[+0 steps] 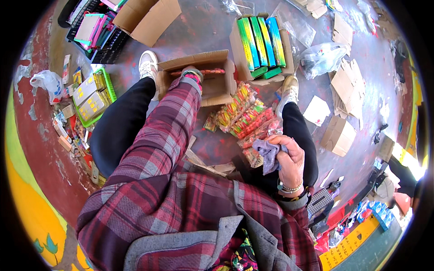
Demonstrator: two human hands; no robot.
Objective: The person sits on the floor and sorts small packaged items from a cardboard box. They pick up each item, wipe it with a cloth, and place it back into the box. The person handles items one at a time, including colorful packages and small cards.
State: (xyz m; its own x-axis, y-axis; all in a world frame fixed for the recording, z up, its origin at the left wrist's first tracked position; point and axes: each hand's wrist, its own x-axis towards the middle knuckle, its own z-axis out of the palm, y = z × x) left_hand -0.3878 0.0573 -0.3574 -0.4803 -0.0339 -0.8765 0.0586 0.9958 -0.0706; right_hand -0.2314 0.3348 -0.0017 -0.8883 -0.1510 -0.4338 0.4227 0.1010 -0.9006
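My left arm stretches forward into an open cardboard box (217, 97) on the floor between my feet. My left hand (189, 70) is at the box's far side, next to a long red packet (213, 71); the sleeve and bracelets hide most of its fingers, so I cannot tell whether it grips the packet. Closed around a crumpled grey-purple cloth (268, 156), my right hand (291, 158) is held above my right thigh. Beyond it, several clear packets of colourful items (235, 108), red, yellow and green, lie in a heap beside the box.
A second cardboard box (287, 52) holds green, yellow and blue packages upright. At left are a green basket (111, 86) and a dark crate (108, 54) of colourful items. Flattened cardboard (348, 88), a plastic bag (323, 58) and a small carton (338, 135) lie at right.
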